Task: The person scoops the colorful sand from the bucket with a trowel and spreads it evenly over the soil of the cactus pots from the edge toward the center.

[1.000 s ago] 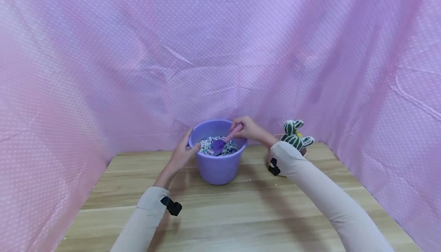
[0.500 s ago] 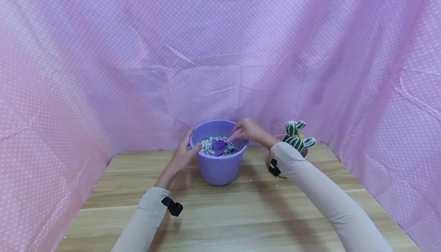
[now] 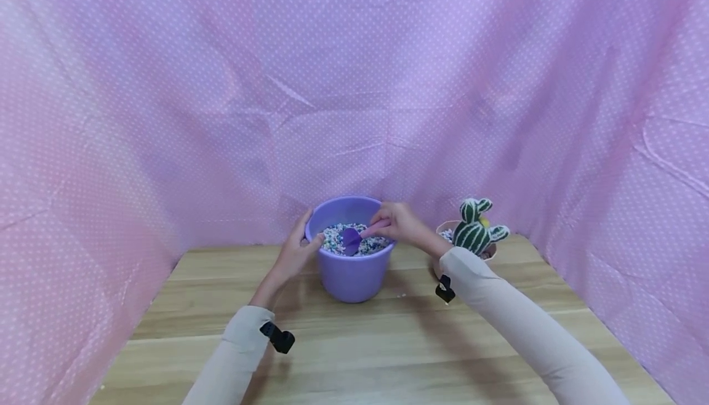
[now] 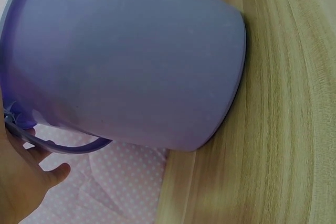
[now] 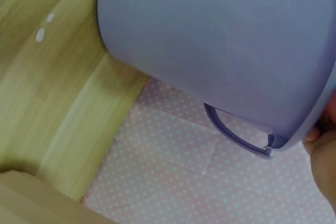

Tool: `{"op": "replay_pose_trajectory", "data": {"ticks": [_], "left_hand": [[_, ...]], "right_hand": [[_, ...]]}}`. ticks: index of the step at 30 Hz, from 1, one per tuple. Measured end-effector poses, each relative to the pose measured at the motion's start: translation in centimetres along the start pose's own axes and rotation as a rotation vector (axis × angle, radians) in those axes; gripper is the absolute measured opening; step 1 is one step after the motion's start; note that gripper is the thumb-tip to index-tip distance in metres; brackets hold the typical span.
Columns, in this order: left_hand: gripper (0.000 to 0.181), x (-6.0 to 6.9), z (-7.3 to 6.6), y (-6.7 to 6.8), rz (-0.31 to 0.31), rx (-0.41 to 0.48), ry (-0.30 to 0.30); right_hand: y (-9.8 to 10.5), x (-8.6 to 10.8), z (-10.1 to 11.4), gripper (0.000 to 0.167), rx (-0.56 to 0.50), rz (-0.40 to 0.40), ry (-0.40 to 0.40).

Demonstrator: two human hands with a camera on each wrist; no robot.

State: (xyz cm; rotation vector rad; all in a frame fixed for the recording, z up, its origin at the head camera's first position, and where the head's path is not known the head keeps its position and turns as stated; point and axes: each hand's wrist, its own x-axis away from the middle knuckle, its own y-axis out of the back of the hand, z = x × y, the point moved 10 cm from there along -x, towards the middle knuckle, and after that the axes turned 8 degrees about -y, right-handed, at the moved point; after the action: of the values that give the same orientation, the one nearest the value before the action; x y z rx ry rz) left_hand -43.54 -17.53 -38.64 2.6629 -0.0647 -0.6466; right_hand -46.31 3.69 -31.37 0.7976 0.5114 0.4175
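Note:
A purple bucket (image 3: 353, 277) stands upright on the table, partly filled with small white, blue and green pellets (image 3: 333, 240). The left hand (image 3: 292, 255) grips its left rim, thumb over the edge; in the left wrist view that hand (image 4: 23, 182) is beside the bucket's handle (image 4: 68, 149). At the right rim, the right hand (image 3: 403, 223) pinches the pink handle of a spoon (image 3: 373, 229), whose purple bowl (image 3: 351, 241) lies on the pellets. The right wrist view shows part of the right hand (image 5: 324, 156) at the rim, the spoon hidden there.
Right of the bucket, partly behind the right forearm, a knitted green-and-white cactus (image 3: 472, 236) sits in a pot (image 3: 490, 252). A few white bits (image 5: 40, 35) lie on the wooden table (image 3: 343, 356). Pink dotted cloth (image 3: 354, 85) hangs behind and at both sides.
The right hand has moved slightly down and toward the near side, and the spoon's handle lies flatter. The left hand has kept its grip on the rim.

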Motion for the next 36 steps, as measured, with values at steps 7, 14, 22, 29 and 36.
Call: {"op": "replay_pose_trajectory", "data": {"ticks": [7,14,22,29,36], "left_hand": [[0.077,0.1,-0.7,0.1,0.002,-0.018,-0.019],[0.078,-0.4,-1.4,0.5,-0.004,-0.021,-0.039],[0.076,0.2,-0.7,0.0,0.012,0.005,0.000],[0.076,0.2,-0.4,0.1,0.000,0.014,-0.012],[0.076,0.2,-0.4,0.0,-0.003,0.000,-0.007]], "right_hand": [[-0.2,-0.2,-0.4,0.019,-0.121,0.036,-0.053],[0.2,-1.3,-1.1,0.019,-0.236,0.110,-0.179],[0.2,-1.6,-2.7,0.017,-0.331,0.125,-0.275],[0.4,-1.7,-2.9,0.019,-0.382,0.174,-0.292],[0.6,-1.9,-3.5,0.020,-0.379,0.176,-0.298]]}}
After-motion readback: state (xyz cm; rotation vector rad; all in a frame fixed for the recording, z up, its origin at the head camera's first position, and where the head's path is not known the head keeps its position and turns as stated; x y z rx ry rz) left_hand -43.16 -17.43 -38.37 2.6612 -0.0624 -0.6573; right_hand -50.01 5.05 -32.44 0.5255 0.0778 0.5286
